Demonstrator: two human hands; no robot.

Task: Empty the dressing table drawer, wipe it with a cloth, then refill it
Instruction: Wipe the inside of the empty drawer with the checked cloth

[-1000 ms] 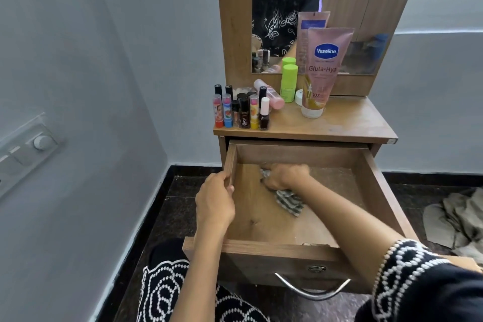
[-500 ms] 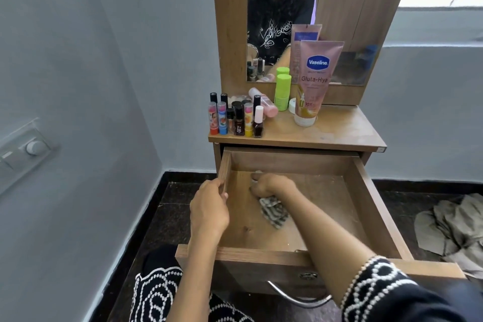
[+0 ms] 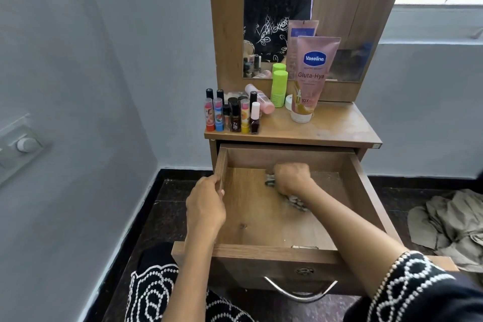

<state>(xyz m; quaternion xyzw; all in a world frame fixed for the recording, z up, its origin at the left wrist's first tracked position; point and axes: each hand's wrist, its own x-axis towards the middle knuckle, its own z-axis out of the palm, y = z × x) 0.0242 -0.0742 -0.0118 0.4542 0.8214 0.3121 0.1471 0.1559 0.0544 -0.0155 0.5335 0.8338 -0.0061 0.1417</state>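
Note:
The wooden drawer (image 3: 363, 198) of the dressing table stands pulled out, with nothing inside but a grey patterned cloth (image 3: 296, 201). My right hand (image 3: 291, 178) grips that cloth, bunched, and presses it on the drawer floor near the back middle. My left hand (image 3: 206, 204) grips the top of the drawer's left wall. On the table top (image 3: 339, 128) stand several small bottles and lip balms (image 3: 232, 115), a green bottle (image 3: 279, 88), a pink bottle (image 3: 261, 99) lying down, and a pink Vaseline tube (image 3: 312, 76).
A mirror (image 3: 277, 8) rises behind the table top. A grey wall with a switch plate (image 3: 21, 144) is close on the left. A crumpled beige cloth (image 3: 449, 225) lies on the dark floor at right. The drawer front carries a metal handle (image 3: 300, 293).
My right hand has slid the cloth from the drawer's left part toward the back middle. My left hand has stayed on the left wall. The camera has tilted slightly.

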